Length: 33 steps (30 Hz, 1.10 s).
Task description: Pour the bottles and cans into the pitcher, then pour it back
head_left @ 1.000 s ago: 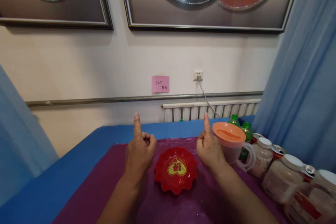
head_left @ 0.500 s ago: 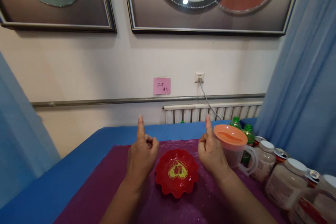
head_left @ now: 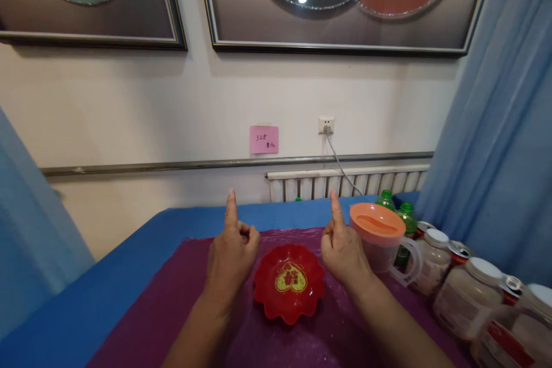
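Note:
My left hand (head_left: 233,250) hovers left of a red scalloped plate (head_left: 267,279), its index finger pointing up and the other fingers curled in. Across the plate, my right hand (head_left: 345,250) makes the same shape, index finger raised and the rest folded. Neither hand touches the plate, and I see nothing held in them. A yellow heart-shaped print marks the plate's middle. Close beyond my right hand stands a clear plastic jug (head_left: 379,253) with an orange lid (head_left: 377,219).
Purple sheeting (head_left: 172,287) lies over the blue table cover (head_left: 142,247). Along the right stand white-lidded jars (head_left: 468,299), drink cans (head_left: 459,252) and green-capped bottles (head_left: 405,218). Behind the table are a radiator (head_left: 319,187), a wall socket (head_left: 326,125) and a pink note (head_left: 264,140).
My right hand has shifted slightly left, its raised finger tilting inward. My left hand keeps its pose. The whole view has moved a little.

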{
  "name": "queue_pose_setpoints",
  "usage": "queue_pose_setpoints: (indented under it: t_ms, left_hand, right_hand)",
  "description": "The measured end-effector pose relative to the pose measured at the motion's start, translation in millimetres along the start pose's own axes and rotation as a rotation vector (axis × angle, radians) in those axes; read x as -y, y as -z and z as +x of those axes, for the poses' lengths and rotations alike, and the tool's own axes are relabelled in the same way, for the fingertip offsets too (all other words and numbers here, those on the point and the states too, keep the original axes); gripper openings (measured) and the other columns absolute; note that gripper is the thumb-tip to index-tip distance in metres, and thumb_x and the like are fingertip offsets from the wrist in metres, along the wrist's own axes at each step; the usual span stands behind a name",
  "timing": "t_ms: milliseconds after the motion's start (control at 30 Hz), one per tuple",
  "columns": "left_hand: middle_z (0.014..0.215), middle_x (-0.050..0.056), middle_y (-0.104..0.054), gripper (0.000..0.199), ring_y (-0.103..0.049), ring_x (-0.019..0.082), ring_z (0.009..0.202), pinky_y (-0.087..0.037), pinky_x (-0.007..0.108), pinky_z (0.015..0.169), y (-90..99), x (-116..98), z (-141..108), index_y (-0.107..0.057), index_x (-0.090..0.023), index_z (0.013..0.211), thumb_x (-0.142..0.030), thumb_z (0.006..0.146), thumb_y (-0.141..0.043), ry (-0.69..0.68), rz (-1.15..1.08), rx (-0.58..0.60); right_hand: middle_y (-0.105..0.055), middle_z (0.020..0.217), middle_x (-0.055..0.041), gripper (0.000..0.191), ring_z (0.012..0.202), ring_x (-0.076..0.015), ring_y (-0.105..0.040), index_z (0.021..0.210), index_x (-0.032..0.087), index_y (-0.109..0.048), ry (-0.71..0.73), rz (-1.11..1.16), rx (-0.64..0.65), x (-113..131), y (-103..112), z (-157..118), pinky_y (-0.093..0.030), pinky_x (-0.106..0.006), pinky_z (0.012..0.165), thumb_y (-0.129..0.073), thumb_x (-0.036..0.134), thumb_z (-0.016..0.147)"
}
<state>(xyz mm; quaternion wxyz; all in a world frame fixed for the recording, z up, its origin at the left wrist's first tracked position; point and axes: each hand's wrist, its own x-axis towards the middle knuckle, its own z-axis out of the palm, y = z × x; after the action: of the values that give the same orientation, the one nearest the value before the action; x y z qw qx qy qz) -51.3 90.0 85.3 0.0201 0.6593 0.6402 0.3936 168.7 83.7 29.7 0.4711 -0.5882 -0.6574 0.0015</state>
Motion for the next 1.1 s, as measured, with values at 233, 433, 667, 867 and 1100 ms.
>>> queue_pose_setpoints:
  t_ms: [233,433,667,867,1100]
  left_hand:
    - [0.076,-0.004,-0.071,0.087,-0.064,0.017,0.062,-0.037,0.027,0.058,1.3,-2,4,-0.001,-0.021,0.163,-0.029,0.091,-0.05,0.044,0.071,0.071]
    - [0.097,0.004,-0.077,0.067,-0.072,0.023,0.085,-0.042,0.03,0.065,-3.6,3,11,-0.033,-0.02,0.157,-0.04,0.094,-0.047,0.025,0.212,0.273]
    - [0.114,0.009,-0.077,0.055,-0.071,0.03,0.106,-0.048,0.034,0.075,-8.5,3,13,-0.052,-0.02,0.144,-0.045,0.096,-0.044,-0.026,0.299,0.411]
    - [0.116,0.01,-0.077,0.057,-0.071,0.031,0.106,-0.05,0.034,0.078,-6.1,-1,11,-0.052,-0.018,0.145,-0.045,0.095,-0.046,-0.052,0.259,0.385]
    - [0.113,0.011,-0.078,0.056,-0.071,0.032,0.107,-0.051,0.037,0.084,-15.4,-2,23,-0.054,-0.017,0.143,-0.045,0.095,-0.048,-0.064,0.272,0.356]
  right_hand:
    - [-0.061,0.061,0.0009,0.094,0.055,-0.0224,-0.062,0.163,0.01,-0.004,0.022,-0.021,0.077,3,0,0,-0.047,-0.032,0.057,-0.042,0.005,0.078]
    - [-0.074,0.076,-0.0079,0.086,0.069,-0.0249,-0.069,0.162,0.007,-0.015,-0.019,-0.111,0.21,18,-7,1,-0.049,-0.032,0.064,-0.046,0.006,0.081]
    - [-0.077,0.093,-0.0093,0.051,0.086,-0.0257,-0.072,0.146,0.013,-0.051,-0.003,-0.043,0.292,39,19,23,-0.05,-0.036,0.079,-0.048,0.023,0.095]
    - [-0.075,0.083,-0.0016,0.039,0.072,-0.0178,-0.069,0.133,0.018,-0.061,0.022,0.14,0.338,29,71,-31,-0.051,-0.028,0.067,-0.049,0.021,0.096]
    - [-0.074,0.125,0.0039,0.028,0.107,-0.0194,-0.071,0.124,0.033,-0.066,0.54,0.064,0.783,-16,4,-193,-0.054,-0.028,0.087,-0.064,0.041,0.098]
